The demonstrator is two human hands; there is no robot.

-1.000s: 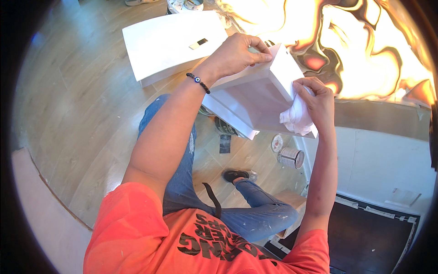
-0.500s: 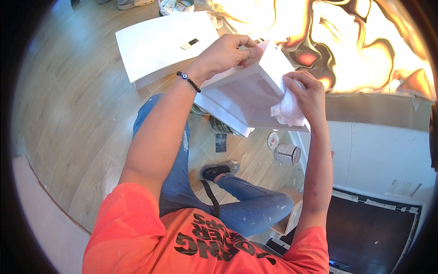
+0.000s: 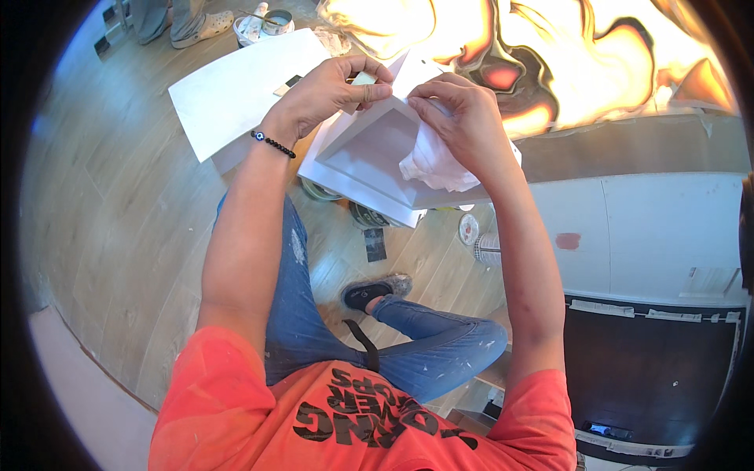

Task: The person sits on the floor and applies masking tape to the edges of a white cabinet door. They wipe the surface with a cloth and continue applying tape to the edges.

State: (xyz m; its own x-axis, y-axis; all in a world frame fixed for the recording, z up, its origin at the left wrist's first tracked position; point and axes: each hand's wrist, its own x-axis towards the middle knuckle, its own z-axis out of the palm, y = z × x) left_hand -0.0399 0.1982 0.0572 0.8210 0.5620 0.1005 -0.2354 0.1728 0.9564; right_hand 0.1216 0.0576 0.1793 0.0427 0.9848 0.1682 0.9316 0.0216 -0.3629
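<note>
A white drawer-like box (image 3: pixel 373 149) stands tilted in front of me, its hollow side facing me. At its upper corner my left hand (image 3: pixel 334 94) is closed, pinching a small pale flat piece (image 3: pixel 363 80) between thumb and fingers; its exact kind is unclear. My right hand (image 3: pixel 463 118) is closed on a crumpled white cloth (image 3: pixel 436 162), which hangs over the box's right part. The fingertips of my right hand are at the box's top edge, close to my left hand.
Left of the box lies a white panel piece (image 3: pixel 243 90) with a small handle cutout. Behind it are tubs (image 3: pixel 275 23) and another person's shoe (image 3: pixel 203 30). Cans stand below the box, one (image 3: pixel 487 248) to its right. A white cabinet front (image 3: pixel 652 228) and dark panel (image 3: pixel 644 369) are at right.
My right hand has moved left and up along the box's edge with the cloth, nearing my left hand. The left hand has shifted left, and the pale piece in it now shows.
</note>
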